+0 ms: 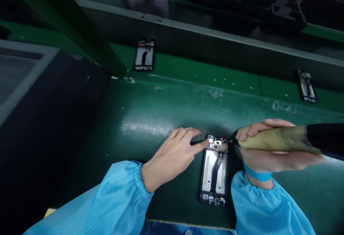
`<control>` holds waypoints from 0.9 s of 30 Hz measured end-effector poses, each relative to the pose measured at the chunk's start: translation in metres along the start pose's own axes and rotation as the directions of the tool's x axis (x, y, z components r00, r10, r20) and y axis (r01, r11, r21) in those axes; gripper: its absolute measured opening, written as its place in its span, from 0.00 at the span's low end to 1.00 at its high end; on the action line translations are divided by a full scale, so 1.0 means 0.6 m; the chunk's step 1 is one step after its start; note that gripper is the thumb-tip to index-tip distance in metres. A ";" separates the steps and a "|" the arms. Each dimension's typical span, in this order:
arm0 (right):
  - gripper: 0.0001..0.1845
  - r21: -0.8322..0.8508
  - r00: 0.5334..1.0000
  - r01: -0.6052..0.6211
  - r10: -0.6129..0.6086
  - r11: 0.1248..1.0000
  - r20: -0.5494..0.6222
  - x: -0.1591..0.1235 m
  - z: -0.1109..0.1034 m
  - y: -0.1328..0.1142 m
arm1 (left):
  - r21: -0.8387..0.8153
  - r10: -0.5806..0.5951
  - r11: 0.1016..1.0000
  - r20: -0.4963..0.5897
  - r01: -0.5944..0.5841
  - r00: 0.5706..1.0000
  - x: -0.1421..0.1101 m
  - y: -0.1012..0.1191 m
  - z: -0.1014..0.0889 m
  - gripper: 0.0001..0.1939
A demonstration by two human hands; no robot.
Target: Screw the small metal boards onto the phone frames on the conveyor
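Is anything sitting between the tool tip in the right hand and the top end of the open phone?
Nothing visible. The right hand holds the tool with its tip at the top edge of the open phone. The left hand touches that end from the opposite side, clear of the tip.

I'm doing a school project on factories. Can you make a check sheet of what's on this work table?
Surface: green bench, scuffed, with pale specks.
Job's things: open phone frame lying flat; tan-handled tool with its tip at the frame's top edge.
Clutter: two more phone frames, one far left, one far right.
Hands: left hand fingertip presses the frame's top corner; right hand grips the tool.
Cables: nothing seen.
Surroundings: green beam; grey rail behind.
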State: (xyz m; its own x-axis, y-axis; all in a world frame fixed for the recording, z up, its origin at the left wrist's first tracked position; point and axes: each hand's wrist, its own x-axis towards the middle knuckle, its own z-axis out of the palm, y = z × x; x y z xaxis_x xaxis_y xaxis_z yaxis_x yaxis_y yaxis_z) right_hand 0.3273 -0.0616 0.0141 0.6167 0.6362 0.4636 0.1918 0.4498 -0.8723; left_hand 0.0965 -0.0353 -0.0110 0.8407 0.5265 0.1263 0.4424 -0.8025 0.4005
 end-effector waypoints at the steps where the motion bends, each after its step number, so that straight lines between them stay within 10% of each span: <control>1: 0.38 -0.006 0.997 0.042 -0.042 0.999 -0.063 0.007 0.001 -0.003 | 0.000 0.001 1.000 -0.002 -0.001 1.000 -0.001 -0.001 0.000 0.32; 6: 0.38 -0.068 0.911 0.196 -0.208 0.978 -0.358 0.039 -0.009 -0.004 | -0.017 -0.003 1.000 -0.021 0.003 1.000 -0.003 -0.003 0.001 0.30; 27: 0.36 -0.018 0.967 -0.055 0.049 0.998 -0.250 0.035 -0.047 0.011 | -0.149 -0.091 0.986 -0.135 0.070 0.987 0.054 0.017 0.021 0.16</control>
State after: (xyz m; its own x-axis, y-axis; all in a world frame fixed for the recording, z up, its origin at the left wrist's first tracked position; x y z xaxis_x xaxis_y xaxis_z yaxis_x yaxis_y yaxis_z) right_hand 0.3633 -0.0630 0.0140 0.7963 0.4809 0.3669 0.1709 0.4030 -0.8991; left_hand 0.1321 -0.0303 -0.0144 0.7474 0.6302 0.2104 0.4490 -0.7125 0.5392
